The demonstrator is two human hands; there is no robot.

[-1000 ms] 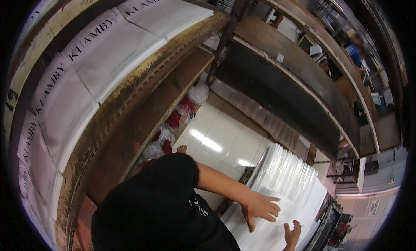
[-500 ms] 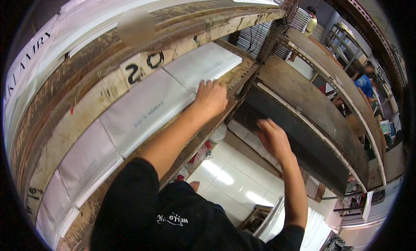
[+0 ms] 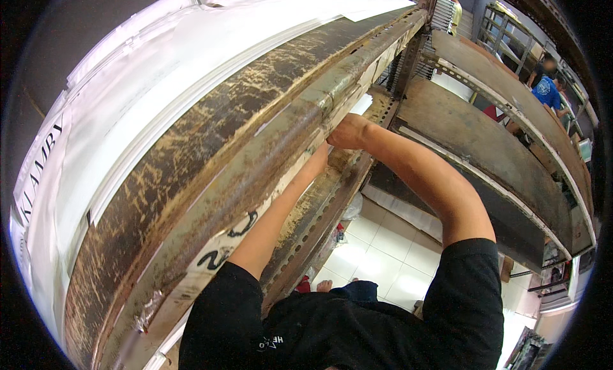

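Observation:
Both my arms reach into the rack below the upper shelf's edge. My right hand point(image 3: 347, 131) is bent inward at the lip of that edge, and its fingers are hidden behind the rail. Close beside it my left forearm point(image 3: 287, 194) runs up under the same edge, and the left hand itself is out of sight. A small corner of a white paper stack point(image 3: 362, 105) shows just beyond my right hand. The rest of that lower stack is covered by the shelf edge. What either hand touches cannot be seen.
Large white sheets point(image 3: 166, 69) are piled on the worn upper shelf point(image 3: 211, 127) at left. A rusty perforated post point(image 3: 412, 60) stands at the far end. Brown shelves point(image 3: 472, 124) run along the right, above a tiled floor point(image 3: 370, 242). Two people are in the background.
My right hand has come from the aisle to the shelf edge beside my left. My left hand has slipped from view. The view has shifted, and the shelf edge now hides most of the lower stacks.

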